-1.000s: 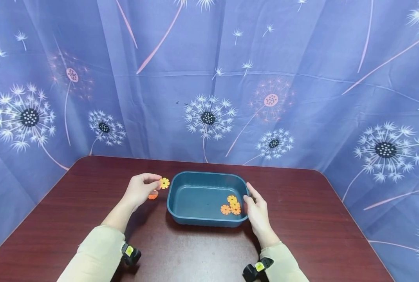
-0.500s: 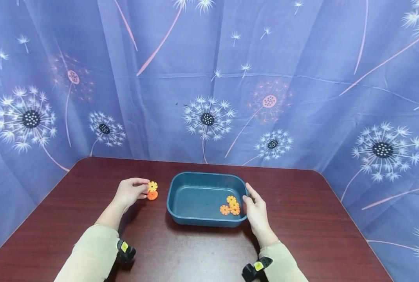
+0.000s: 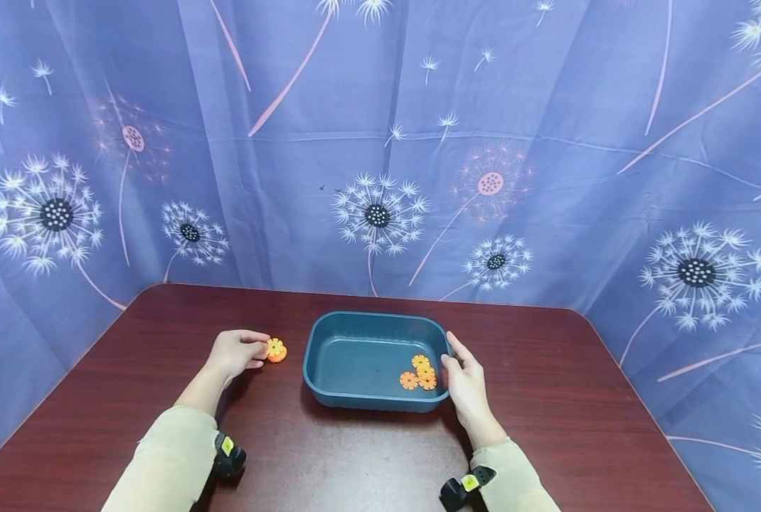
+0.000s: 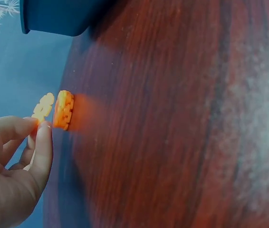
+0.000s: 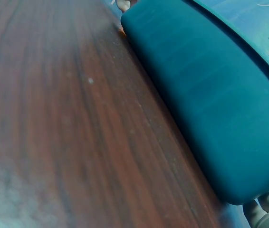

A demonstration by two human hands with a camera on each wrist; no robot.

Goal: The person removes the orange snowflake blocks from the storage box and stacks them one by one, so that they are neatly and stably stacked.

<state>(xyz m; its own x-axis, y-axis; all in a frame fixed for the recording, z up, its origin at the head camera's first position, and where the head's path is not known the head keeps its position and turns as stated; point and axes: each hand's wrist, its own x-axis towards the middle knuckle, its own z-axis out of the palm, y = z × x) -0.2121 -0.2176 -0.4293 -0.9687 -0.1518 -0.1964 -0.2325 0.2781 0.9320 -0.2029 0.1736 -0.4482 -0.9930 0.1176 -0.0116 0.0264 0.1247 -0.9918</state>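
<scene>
We logged the grip of the left hand pinching a yellow notched disc by its edge, apparently to leave its face free, just above a short orange stack on the surface. We saw the right hand gripping the right end of the blue-green bin, probably to steady it; several discs lay clustered inside near that end.
</scene>
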